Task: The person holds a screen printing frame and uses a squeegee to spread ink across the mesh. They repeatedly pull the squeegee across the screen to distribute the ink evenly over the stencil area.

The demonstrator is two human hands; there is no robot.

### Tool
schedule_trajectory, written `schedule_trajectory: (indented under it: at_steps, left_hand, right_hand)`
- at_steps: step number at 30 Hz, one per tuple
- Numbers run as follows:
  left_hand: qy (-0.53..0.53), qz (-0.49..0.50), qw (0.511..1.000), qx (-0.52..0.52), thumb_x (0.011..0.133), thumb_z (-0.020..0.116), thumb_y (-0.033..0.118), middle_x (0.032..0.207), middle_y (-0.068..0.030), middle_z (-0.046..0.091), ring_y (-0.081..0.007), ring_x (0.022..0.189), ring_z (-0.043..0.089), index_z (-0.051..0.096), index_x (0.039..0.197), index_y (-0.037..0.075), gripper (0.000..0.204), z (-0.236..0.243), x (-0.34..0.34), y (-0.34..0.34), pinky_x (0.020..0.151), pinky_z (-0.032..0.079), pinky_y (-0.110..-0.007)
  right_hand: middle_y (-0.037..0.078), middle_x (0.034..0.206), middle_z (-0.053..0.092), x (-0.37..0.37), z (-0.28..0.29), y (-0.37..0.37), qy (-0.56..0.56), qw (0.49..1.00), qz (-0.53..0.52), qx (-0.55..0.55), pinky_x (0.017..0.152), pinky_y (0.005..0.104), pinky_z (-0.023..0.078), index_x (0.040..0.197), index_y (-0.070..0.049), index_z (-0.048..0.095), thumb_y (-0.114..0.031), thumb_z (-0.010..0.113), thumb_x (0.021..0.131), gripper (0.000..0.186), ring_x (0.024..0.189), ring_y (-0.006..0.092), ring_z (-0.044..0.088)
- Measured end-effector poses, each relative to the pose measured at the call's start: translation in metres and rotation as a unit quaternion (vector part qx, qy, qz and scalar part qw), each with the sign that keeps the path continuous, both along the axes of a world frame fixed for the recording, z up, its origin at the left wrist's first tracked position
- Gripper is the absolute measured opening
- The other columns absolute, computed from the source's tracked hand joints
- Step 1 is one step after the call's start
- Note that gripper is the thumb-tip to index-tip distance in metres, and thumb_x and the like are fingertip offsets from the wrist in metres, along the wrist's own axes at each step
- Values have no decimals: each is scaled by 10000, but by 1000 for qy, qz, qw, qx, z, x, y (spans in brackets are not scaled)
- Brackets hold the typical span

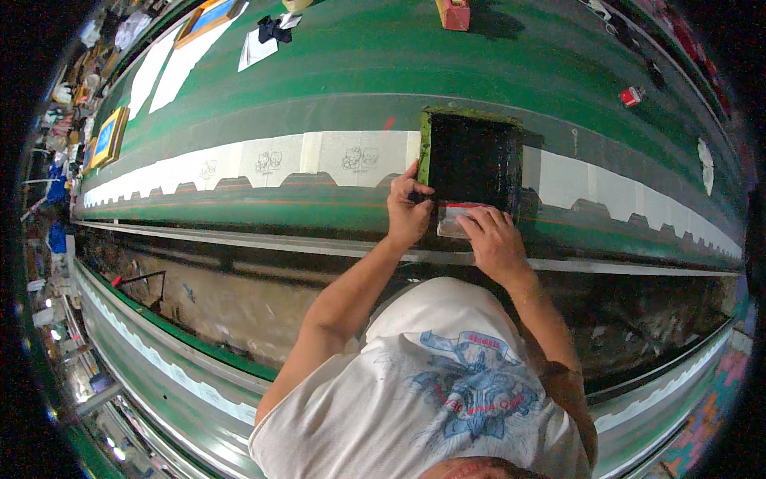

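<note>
1. Green covers the long printing table (335, 72), where a person in a white printed T-shirt (431, 391) leans over a dark screen-printing frame (472, 160) set down on a white fabric strip (263, 164) that runs the length of the table.

2. Left hand (408, 209) is clenched on the frame's near-left corner, fingers curled over the edge, pinning it in place.

3. Right hand (495, 239) grasps a squeegee (456, 217) with a pale blade and a red edge, which lies at the frame's near rim, touching it.

4. Line-drawn motifs (355, 158) already show on the strip to the left of the frame, while the strip to the right looks unprinted.

5. Risks, as a judgement: if the left hand's hold slackens while the blade moves, the frame could shift on the cloth and smear or double the motif; uneven pressure from a one-handed pull could leave a patchy print; ink on the rim could mark the white strip.

6. Farther up the table lie a red block (453, 13), loose white sheets (257, 46) and wooden-framed screens (108, 137).
</note>
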State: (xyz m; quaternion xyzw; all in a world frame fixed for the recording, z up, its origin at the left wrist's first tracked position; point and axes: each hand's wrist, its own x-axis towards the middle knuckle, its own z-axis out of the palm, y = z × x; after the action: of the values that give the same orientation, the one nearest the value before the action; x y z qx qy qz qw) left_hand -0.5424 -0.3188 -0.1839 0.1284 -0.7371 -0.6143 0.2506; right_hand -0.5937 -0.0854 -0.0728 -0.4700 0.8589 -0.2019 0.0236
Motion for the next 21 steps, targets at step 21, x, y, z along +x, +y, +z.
schedule_trajectory:
  at_steps: [21]
  left_hand:
    - [-32, -2, 999, -21, 697, 725, -125, 1715, -229, 498, -426, 1385, 517, 713, 845, 74, 248, 3, -3, 5, 1207, 426, -495]
  right_hand:
    - [151, 1240, 740, -144, 2, -66, -2, 997, -63, 44, 1081, 520, 540, 1368, -124, 762, 65, 592, 931, 506, 1194, 414, 674]
